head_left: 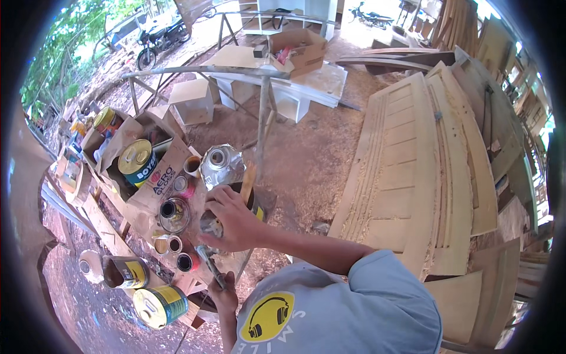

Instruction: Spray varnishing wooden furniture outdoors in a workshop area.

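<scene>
My right hand (234, 217) reaches over the cluttered bench, its fingers curled round the rim of a small round container (210, 226) with pale bits visible inside. Lower down, my left hand (224, 295) is closed round a slim tool (211, 265) with a pale grey upper end; its exact kind is unclear. The tool's tip is just below the small container. Behind my right hand stands a dark can (258, 206), partly hidden, with a wooden stick (248, 180) poking out. A shiny metal can (222, 166) sits beyond it. Left of my right hand is a jar with a dark mouth (173, 213).
Small open pots, one red (187, 262), crowd the bench's near side. A cardboard box (168, 171) holds a large paint can (137, 160). More cans (159, 307) stand lower left. Carved wooden panels (398, 171) lean at right. White cabinet parts (295, 106) lie beyond a metal rail.
</scene>
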`<state>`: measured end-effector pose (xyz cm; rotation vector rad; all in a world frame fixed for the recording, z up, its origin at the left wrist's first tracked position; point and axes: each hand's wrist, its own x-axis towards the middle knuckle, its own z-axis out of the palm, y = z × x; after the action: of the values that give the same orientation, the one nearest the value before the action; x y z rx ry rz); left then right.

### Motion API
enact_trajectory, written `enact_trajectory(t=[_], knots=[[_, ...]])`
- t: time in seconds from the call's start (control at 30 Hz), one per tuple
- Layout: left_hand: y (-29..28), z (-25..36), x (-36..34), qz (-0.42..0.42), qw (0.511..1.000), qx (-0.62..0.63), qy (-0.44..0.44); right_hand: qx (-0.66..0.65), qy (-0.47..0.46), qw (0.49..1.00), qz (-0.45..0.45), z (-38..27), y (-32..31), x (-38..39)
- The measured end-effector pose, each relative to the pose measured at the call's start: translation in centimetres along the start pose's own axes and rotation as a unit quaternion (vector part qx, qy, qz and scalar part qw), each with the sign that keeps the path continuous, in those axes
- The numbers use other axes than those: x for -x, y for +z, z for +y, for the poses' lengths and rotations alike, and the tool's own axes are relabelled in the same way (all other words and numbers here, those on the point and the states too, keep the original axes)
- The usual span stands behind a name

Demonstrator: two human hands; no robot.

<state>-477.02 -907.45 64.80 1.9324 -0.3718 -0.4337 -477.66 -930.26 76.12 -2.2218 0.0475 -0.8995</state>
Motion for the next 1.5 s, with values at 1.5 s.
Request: enact_trajectory(t=[1.5], knots=[[-5.6, 11.8, -9.1, 0.033, 0.75, -0.628, 0.206, -0.454, 0.508, 0.668, 0.3, 21.4, -5.9, 14.0]])
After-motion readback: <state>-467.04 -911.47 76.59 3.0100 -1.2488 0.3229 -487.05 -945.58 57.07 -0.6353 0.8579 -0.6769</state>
